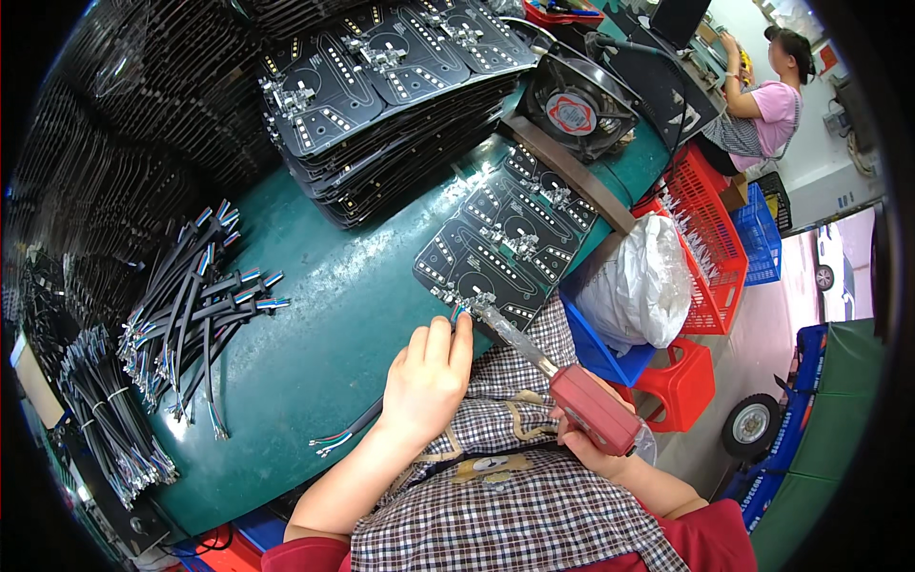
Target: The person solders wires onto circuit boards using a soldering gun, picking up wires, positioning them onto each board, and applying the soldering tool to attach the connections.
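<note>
My right hand [593,458] is closed around one red-handled soldering iron [599,412]; my left hand [426,379] pinches one multi-wire cable [367,417] at the near corner of one black circuit-board panel [545,232], lying at one o'clock from that hand. One loose cable heap [197,303] lies at ten o'clock.

- Right hand [602,461]: gripping red-handled soldering tool [595,412], tip at near corner of black circuit board [515,229].
- Left hand [427,377]: at that corner, over black cable [366,417].
- Green table [334,310]: board stack [400,86], loose cables [198,305], tied bundle [110,405].
- Yonder: co-worker [777,110], pink top.
</note>
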`<state>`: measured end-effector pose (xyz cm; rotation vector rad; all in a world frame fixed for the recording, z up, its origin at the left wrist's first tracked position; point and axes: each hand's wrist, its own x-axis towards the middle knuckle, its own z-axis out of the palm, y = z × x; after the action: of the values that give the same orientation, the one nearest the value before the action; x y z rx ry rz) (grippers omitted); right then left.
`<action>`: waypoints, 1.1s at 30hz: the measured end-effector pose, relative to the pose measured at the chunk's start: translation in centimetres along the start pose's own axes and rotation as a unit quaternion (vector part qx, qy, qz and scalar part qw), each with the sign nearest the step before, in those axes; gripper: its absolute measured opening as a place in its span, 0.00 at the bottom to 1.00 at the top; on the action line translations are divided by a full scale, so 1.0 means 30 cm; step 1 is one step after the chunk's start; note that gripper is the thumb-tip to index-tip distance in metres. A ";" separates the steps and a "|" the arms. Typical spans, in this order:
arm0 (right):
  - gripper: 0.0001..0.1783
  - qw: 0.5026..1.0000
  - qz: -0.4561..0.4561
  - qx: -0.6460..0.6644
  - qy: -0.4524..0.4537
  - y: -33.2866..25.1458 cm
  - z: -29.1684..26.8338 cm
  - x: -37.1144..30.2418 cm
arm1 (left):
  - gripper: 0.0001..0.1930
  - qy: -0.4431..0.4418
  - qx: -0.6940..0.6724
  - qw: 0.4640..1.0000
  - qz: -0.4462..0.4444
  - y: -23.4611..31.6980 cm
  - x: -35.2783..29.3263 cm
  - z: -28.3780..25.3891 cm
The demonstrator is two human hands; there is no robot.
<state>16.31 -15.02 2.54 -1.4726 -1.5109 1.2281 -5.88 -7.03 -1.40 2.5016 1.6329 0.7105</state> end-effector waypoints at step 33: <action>0.30 0.999 -0.024 0.034 0.006 0.097 -0.138 0.099 | 0.15 0.086 0.158 0.956 -0.232 -0.278 -0.015 -0.264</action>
<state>20.78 -11.71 0.70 -1.3899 -1.4726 1.2289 -16.39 -5.32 2.96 2.1313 2.4509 0.6622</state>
